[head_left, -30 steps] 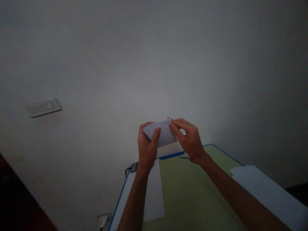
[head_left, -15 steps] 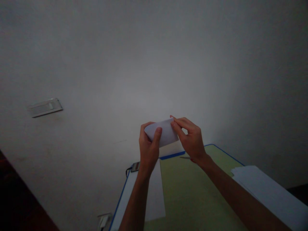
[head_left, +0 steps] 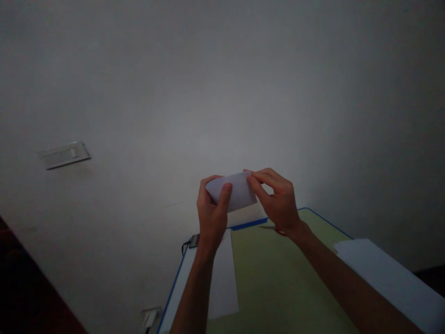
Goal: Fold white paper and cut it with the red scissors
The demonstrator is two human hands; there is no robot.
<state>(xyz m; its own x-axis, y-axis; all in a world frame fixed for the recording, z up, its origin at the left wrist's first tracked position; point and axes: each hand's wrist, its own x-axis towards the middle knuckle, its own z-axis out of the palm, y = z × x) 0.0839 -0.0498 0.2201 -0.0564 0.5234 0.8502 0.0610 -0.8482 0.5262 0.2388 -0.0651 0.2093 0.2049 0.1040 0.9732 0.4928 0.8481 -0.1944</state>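
Above the tabletop [head_left: 271, 278]: a small piece of paper [head_left: 241, 192] is up in the air, in front of a gray wall [head_left: 222, 93], with both hands on it.
Left grip: the left grip [head_left: 212, 211] is closed around the paper's left end. Its thumb is flat on the front, and the other fingers go behind.
Right grip: the right grip [head_left: 276, 197] is a small pinch. Thumb and fingertips hold the top right corner.
Which way the paper goes: its long side runs from one hand to the other, with the right end a little higher. It lies to the right of the left grip and to the left of the right grip. Neither hand is nearer, because both touch it. The left one covers more of it.
How the paper looks: white and plain, a bit purple in the dim light. The left end is round like a bend, and the right side is straighter. I can't tell how many layers it has.
Scissors: the scissors [head_left: 280, 231] lie near the far edge, partly hidden by the right arm, with blades pointing left.
More white paper: a flat sheet [head_left: 224, 283] is by the left arm, and a pile of sheets [head_left: 389, 273] is by the right arm.
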